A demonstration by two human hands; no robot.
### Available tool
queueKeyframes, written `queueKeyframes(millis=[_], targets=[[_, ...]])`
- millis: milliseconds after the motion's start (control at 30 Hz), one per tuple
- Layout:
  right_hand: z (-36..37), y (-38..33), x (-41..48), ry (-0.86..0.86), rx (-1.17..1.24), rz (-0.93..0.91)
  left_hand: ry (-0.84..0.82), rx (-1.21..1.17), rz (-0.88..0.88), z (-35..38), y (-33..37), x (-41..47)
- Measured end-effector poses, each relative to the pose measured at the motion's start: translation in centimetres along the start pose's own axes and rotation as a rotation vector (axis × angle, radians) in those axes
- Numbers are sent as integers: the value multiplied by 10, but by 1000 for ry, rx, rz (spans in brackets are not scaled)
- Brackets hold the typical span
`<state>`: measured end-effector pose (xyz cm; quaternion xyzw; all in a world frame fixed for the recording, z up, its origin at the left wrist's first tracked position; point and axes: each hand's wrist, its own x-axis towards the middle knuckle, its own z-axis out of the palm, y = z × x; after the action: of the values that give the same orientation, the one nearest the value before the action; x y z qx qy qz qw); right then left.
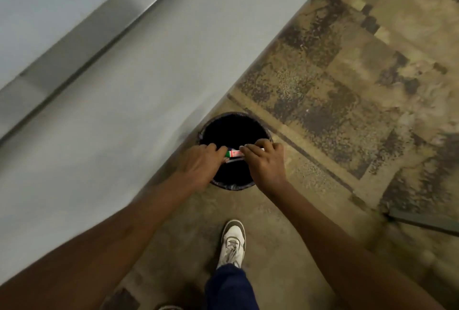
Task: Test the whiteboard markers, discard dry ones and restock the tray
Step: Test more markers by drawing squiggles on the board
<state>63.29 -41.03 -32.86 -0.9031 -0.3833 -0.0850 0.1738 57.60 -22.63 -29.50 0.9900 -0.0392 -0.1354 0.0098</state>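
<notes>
My left hand (201, 160) and right hand (264, 160) each curl fingers round one end of a few white-barrelled whiteboard markers (234, 154), one green-capped with a red label, holding them level over the round black bag-lined bin (231, 187) so dry ones, I judge, drop inside
</notes>
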Motion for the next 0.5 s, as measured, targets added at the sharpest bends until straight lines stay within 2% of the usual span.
queueKeyframes(millis=[200,333,500], targets=[[74,33,-19,-182,-18,-24,-104,35,2,64,4,30],[106,43,-14,-261,11,39,-184,71,-60,92,5,54],[129,52,-12,-371,13,100,-194,81,-68,115,4,74]])
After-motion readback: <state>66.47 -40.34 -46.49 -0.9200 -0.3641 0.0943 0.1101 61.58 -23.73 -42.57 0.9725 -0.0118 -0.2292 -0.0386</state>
